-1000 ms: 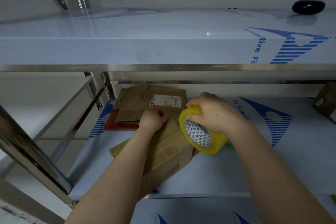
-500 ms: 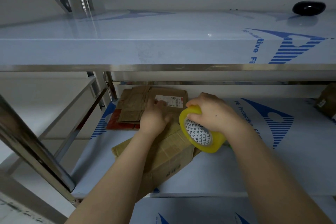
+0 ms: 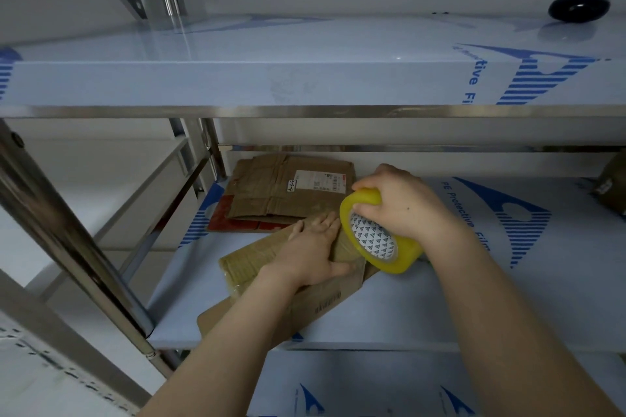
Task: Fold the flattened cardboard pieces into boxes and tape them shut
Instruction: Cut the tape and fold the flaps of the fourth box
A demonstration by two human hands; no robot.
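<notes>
The left hand [image 3: 311, 247], curled a second ago, now lies spread flat on the box [image 3: 250, 264] near the shelf's [image 3: 440, 298] front-left corner. The right hand [image 3: 403, 206] grips the tape roll [image 3: 406, 252] beside it, so taping seems under way.

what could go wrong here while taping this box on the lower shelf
1. The left hand presses flat on the cardboard box right beside the tape roll, so the tape could stick to its fingers or wrinkle.
2. The box lies skewed, with its near corner at the front edge of the shelf. A pull from the right hand on the roll might slide it off.
</notes>
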